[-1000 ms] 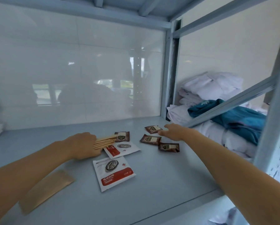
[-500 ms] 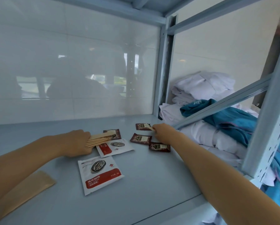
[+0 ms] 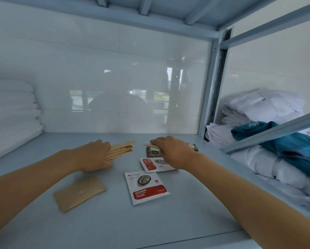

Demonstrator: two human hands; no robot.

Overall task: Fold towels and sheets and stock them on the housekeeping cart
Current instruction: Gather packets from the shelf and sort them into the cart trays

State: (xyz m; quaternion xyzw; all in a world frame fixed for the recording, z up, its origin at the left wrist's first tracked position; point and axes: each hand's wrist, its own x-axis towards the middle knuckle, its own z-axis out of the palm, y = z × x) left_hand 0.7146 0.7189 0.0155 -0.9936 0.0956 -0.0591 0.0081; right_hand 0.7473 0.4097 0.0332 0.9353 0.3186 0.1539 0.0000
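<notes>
Both forearms reach forward, left grip point(image 3: 94, 155) and right grip point(image 3: 170, 151) seemingly curled.

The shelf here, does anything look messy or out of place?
Yes. Beside the shelf, white and teal laundry lies in a crumpled heap, while the towels on the left are folded. Packets lie scattered.

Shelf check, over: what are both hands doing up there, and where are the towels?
Left hand grips tan packets. Right hand pinches a packet over dark sachets. Folded white towels stacked far left, untouched. Coffee sachets litter the shelf.
</notes>
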